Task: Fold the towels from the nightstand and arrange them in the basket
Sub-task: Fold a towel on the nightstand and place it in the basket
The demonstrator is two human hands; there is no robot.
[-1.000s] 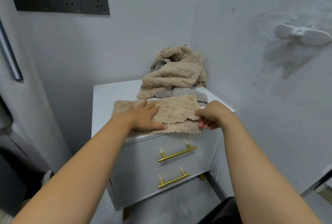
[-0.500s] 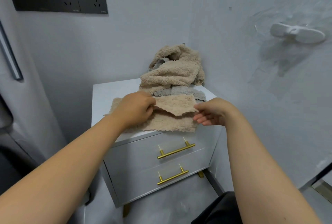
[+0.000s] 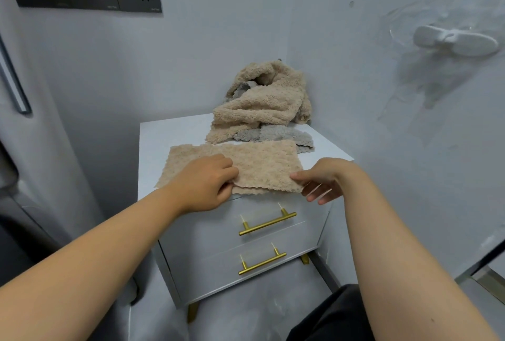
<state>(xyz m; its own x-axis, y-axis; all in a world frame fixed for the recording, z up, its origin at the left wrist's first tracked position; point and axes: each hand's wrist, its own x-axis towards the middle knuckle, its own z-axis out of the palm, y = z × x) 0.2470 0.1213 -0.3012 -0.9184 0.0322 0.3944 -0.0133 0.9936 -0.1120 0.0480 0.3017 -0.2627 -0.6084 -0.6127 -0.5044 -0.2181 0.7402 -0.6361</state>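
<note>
1. Landmark: the nightstand (image 3: 175, 133), a white unit with two brass-handled drawers. All positions below refer to it.
2. Left hand (image 3: 203, 183): it rests at the front edge of the nightstand top, left of centre, fingers curled and pinching the near edge of the beige towel (image 3: 262, 163). Half a second ago this hand held a flap of the towel raised above the top; that flap now lies flat.
3. Beige towel: it lies along the front of the nightstand top as a strip, with a second scalloped edge showing just beneath the near edge, so one fold appears complete.
4. Right hand (image 3: 321, 181): it sits at the front right corner, thumb touching the towel's right edge, the other fingers spread loosely below it. It grips nothing firmly.
5. Towel pile (image 3: 262, 105): beige and grey towels remain heaped at the rear right of the top, unfolded.
6. Assessment: the next fold likely runs crosswise. The basket is not in view, so most of the task remains.
</note>
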